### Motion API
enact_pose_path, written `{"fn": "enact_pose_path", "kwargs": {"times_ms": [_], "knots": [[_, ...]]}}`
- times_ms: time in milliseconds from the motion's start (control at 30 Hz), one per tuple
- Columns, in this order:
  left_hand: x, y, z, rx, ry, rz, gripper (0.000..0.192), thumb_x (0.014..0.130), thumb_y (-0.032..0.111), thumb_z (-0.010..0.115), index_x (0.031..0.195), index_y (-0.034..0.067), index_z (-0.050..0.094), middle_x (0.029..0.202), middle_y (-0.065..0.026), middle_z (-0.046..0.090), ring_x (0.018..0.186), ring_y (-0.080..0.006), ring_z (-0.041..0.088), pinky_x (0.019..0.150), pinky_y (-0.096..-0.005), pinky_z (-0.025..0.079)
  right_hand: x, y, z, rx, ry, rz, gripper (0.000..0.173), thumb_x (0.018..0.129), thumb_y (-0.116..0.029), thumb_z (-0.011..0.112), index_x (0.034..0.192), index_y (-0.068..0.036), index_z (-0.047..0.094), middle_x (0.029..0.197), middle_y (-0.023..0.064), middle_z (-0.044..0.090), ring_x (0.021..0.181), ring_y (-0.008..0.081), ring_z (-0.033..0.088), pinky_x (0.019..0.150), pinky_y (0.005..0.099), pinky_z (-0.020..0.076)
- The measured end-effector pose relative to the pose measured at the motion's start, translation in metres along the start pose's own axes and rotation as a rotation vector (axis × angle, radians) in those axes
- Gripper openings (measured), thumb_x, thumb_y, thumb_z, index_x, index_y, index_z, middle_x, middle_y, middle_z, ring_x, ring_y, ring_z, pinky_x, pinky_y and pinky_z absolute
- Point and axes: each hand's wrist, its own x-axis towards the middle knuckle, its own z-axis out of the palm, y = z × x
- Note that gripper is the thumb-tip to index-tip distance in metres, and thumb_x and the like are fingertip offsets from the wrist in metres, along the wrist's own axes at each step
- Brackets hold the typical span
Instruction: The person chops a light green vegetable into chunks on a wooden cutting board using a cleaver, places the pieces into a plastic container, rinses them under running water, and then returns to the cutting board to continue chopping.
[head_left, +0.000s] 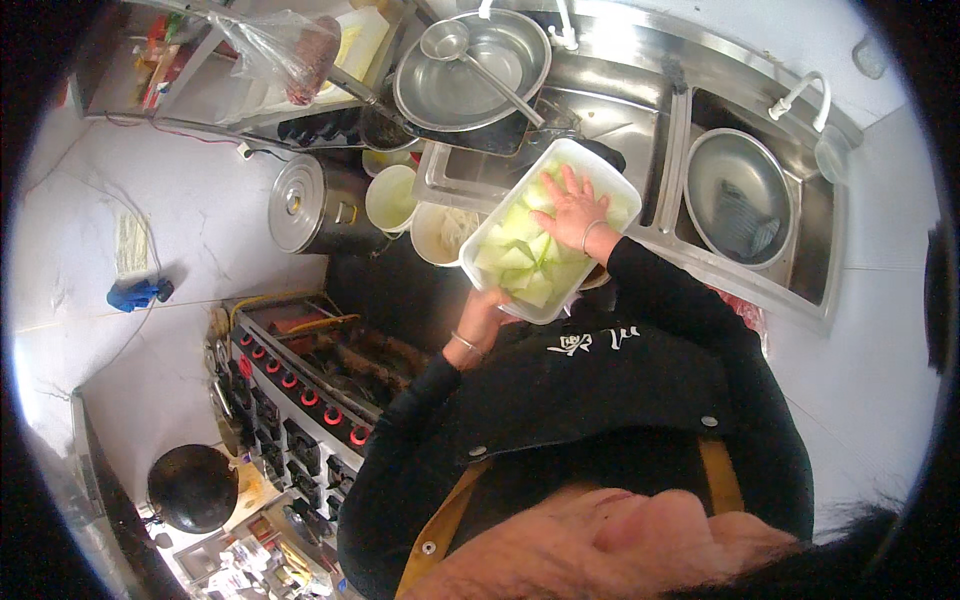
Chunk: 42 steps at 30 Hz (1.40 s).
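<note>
My left hand (487, 313) grips the lower left corner of a white plastic container (622, 191), its fingers partly hidden underneath. Pale green slices (517, 259), perhaps of melon or gourd, lie in the container. With fingers spread, my right hand (576, 208) rests palm down on top of them. The container is held up in front of my black apron (592, 382), over the front edge of the steel sink counter (480, 180).
A large steel basin (409, 90) with a ladle (495, 79) lies beyond the container. Another basin (731, 180) sits in the right sink. White buckets (394, 199), a lidded steel pot (292, 202) and a gas stove (300, 390) stand to the left.
</note>
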Motion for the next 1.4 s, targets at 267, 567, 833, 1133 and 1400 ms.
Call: {"fn": "enact_pose_path", "kwargs": {"times_ms": [267, 567, 833, 1133, 1400], "knots": [[0.029, 0.018, 0.031, -0.037, 0.060, -0.003, 0.075, 0.070, 0.019, 0.059, 0.139, 0.004, 0.035, 0.129, -0.0137, 0.053, 0.111, -0.0281, 0.059, 0.082, -0.0456, 0.057, 0.044, 0.019, -0.007, 0.032, -0.062, -0.024, 0.083, 0.082, -0.061, 0.057, 0.151, -0.029, 0.022, 0.160, 0.0110, 0.008, 0.141, 0.0461, 0.017, 0.105, 0.0718, 0.0193], [0.057, 0.014, 0.050, -0.081, 0.137, -0.078, 0.073, 0.070, 0.019, 0.059, 0.139, 0.005, 0.037, 0.127, -0.0127, 0.054, 0.108, -0.0289, 0.061, 0.083, -0.0468, 0.056, 0.078, 0.048, -0.007, -0.002, -0.218, -0.066, 0.083, 0.081, -0.067, 0.052, 0.151, -0.033, 0.022, 0.160, 0.0124, 0.004, 0.141, 0.0479, 0.015, 0.105, 0.0702, 0.0219], [0.073, 0.006, 0.070, -0.137, 0.176, -0.092, 0.072, 0.071, 0.019, 0.060, 0.138, 0.004, 0.038, 0.127, -0.0136, 0.055, 0.108, -0.0305, 0.060, 0.084, -0.0491, 0.055, 0.093, 0.070, -0.012, 0.012, -0.173, -0.138, 0.084, 0.080, -0.064, 0.057, 0.150, -0.025, 0.030, 0.158, 0.0172, 0.012, 0.138, 0.0501, 0.021, 0.103, 0.0706, 0.0267], [0.079, 0.006, 0.082, -0.116, 0.198, -0.102, 0.073, 0.074, 0.021, 0.061, 0.141, 0.009, 0.034, 0.131, -0.0141, 0.051, 0.111, -0.0334, 0.057, 0.085, -0.0551, 0.050, 0.101, 0.082, -0.013, 0.041, -0.266, -0.148, 0.083, 0.082, -0.065, 0.053, 0.150, -0.026, 0.027, 0.159, 0.0151, 0.009, 0.141, 0.0478, 0.016, 0.103, 0.0723, 0.0232], [0.083, 0.027, 0.110, -0.001, 0.335, -0.070, 0.066, 0.070, 0.014, 0.055, 0.134, 0.002, 0.040, 0.115, -0.0153, 0.060, 0.091, -0.0296, 0.066, 0.066, -0.0420, 0.059, 0.107, 0.091, 0.000, 0.078, -0.307, -0.115, 0.084, 0.081, -0.072, 0.050, 0.150, -0.030, 0.026, 0.159, 0.0133, 0.007, 0.142, 0.0459, 0.015, 0.104, 0.0719, 0.0222]]}}
